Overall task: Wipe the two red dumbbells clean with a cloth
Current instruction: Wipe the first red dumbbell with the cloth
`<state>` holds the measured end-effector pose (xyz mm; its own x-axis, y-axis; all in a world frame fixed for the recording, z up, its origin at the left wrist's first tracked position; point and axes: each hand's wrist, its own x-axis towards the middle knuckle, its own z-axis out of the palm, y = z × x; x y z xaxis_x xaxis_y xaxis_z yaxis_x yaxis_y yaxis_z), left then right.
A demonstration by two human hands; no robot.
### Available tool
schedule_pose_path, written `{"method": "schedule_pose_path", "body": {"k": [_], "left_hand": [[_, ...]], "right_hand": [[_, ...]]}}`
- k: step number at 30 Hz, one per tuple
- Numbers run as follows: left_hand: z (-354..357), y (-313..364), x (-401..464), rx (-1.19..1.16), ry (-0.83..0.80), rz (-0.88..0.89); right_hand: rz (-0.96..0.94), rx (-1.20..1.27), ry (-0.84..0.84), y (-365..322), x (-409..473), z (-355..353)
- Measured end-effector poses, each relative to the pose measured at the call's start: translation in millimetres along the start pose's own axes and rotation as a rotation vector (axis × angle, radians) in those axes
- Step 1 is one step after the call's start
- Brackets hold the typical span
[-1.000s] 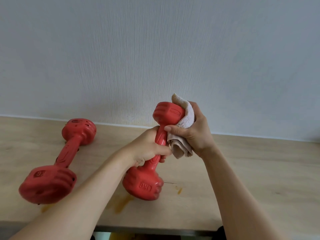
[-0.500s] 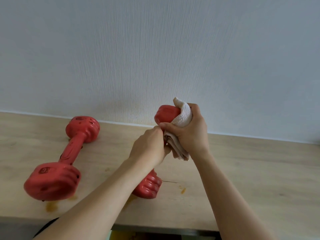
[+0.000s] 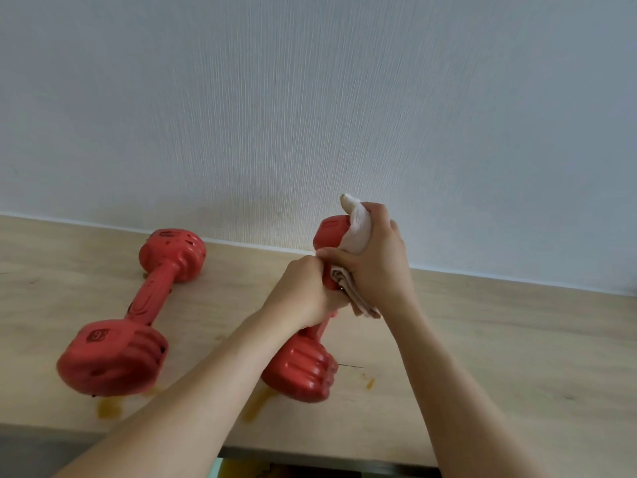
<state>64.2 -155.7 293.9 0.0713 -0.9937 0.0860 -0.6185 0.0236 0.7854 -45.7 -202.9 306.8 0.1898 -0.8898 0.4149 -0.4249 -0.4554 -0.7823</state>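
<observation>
The left hand [image 3: 303,294] has its grip curled tight round the handle of one dumbbell [image 3: 303,369], holding it tilted, far head raised toward the wall [image 3: 310,115] and near head low over the tabletop [image 3: 517,357]; whether that lower head touches the wood cannot be told. Held so, the bar is steady and the upper head is offered to the other hand. The right hand [image 3: 374,267], just beside the left grip and touching it at the thumb, grips the cloth [image 3: 355,229] wrapped against the upper head, fingers and thumb curled round both, so pressure can go on from several sides at once. A fold of cloth sticks up above this grip and a bunched tail hangs below it.

The held dumbbell is matte red with ridged, moulded heads; what shows of its lower head looks clean, though most of the upper head is hidden by cloth and fingers.

The second dumbbell [image 3: 134,319] lies flat on the tabletop, well to the left of both grips, one head near the wall, the other toward the edge. It is speckled with dark spots along handle and far head, so it likely awaits wiping. Amber stains [image 3: 110,408] mark the wood below and left of the grips.
</observation>
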Motion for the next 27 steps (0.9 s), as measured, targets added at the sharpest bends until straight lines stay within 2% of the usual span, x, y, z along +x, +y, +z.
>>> {"method": "schedule_pose_path", "body": {"k": [2, 7, 12, 18, 21, 24, 27], "left_hand": [[0.4, -0.1, -0.7, 0.02, 0.008, 0.016], [0.9, -5.8, 1.5, -0.107, -0.022, -0.014], [0.0, -7.0, 2.1, -0.159, -0.018, -0.029], [-2.3, -3.4, 1.6, -0.049, -0.011, 0.018], [-1.0, -9.0, 3.5, -0.141, -0.033, -0.01], [-0.5, -11.8, 5.1, -0.224, -0.064, -0.033], [-1.0, -10.1, 4.3, -0.251, -0.109, -0.016]], "right_hand": [[-0.013, -0.028, -0.004, -0.8, 2.7, -0.8], [0.004, 0.105, -0.089, 13.9, 1.5, -16.9], [0.009, 0.232, -0.09, 22.0, 0.6, -18.7], [0.028, 0.003, 0.042, 1.7, 4.1, 4.8], [0.065, 0.177, 0.003, 9.4, 1.5, -1.1], [0.099, 0.493, -0.114, 30.2, -2.3, -8.6], [0.143, 0.706, -0.217, 43.9, -2.7, -10.7]]}}
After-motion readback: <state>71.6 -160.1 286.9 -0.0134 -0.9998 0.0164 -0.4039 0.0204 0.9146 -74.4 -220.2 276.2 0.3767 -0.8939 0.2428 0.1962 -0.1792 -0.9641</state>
